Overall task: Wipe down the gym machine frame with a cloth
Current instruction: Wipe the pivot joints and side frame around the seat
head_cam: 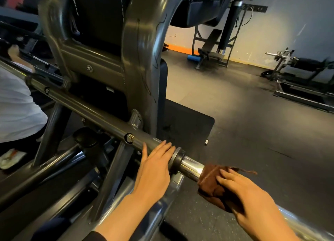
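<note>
A grey gym machine frame (141, 47) fills the left and centre, with a long grey bar (94, 112) running down to a chrome sleeve (191, 165). My left hand (155, 168) rests on the grey bar just before the collar, fingers laid over it. My right hand (247, 197) presses a brown cloth (211, 182) around the end of the chrome sleeve, fingers curled over the cloth. The sleeve's tip is hidden under the cloth.
A person in a white shirt (16, 106) crouches at the left edge. A black floor mat (189, 126) lies beyond the bar. An incline bench (209, 47) and a blue roller (193, 57) stand by the far wall; another machine (300, 67) is at right.
</note>
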The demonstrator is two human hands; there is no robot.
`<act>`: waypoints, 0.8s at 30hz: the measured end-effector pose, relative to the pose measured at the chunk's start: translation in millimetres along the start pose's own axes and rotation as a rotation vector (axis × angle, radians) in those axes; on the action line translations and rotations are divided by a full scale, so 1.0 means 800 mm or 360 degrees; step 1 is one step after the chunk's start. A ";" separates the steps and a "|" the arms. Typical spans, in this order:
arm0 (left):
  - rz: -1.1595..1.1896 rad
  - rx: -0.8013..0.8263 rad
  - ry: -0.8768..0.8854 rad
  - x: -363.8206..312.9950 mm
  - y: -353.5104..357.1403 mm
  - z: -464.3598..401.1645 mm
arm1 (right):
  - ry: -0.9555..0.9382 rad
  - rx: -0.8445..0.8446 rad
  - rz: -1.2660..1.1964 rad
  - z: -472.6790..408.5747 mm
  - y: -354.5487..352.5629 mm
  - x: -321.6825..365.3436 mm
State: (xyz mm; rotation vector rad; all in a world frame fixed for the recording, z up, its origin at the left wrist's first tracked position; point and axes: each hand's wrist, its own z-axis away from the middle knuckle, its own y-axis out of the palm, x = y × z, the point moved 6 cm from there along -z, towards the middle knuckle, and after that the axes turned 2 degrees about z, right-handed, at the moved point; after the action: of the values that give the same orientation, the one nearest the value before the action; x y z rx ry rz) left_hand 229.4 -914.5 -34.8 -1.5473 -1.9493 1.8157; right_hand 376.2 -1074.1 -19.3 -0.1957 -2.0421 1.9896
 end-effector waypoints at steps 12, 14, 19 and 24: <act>-0.0203 0.0026 -0.0039 -0.008 -0.006 -0.007 | 0.0000 -0.0254 -0.0038 -0.078 -0.010 0.082; -0.0206 0.0016 -0.0023 -0.010 -0.006 -0.007 | 0.0050 -0.0232 -0.0019 -0.052 -0.010 0.062; -0.0177 -0.0054 0.0038 -0.009 -0.006 -0.007 | 0.0401 -0.0267 -0.0042 0.024 -0.018 -0.020; -0.0357 -0.0097 0.0124 -0.015 0.009 -0.009 | 0.0398 -0.0304 -0.0089 0.038 -0.012 -0.025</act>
State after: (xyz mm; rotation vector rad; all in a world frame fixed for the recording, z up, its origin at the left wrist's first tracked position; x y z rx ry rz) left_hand 243.8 -918.7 -31.6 -1.3303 -2.0646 1.5983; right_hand 387.4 -1109.8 -12.0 -0.4010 -2.0472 1.6437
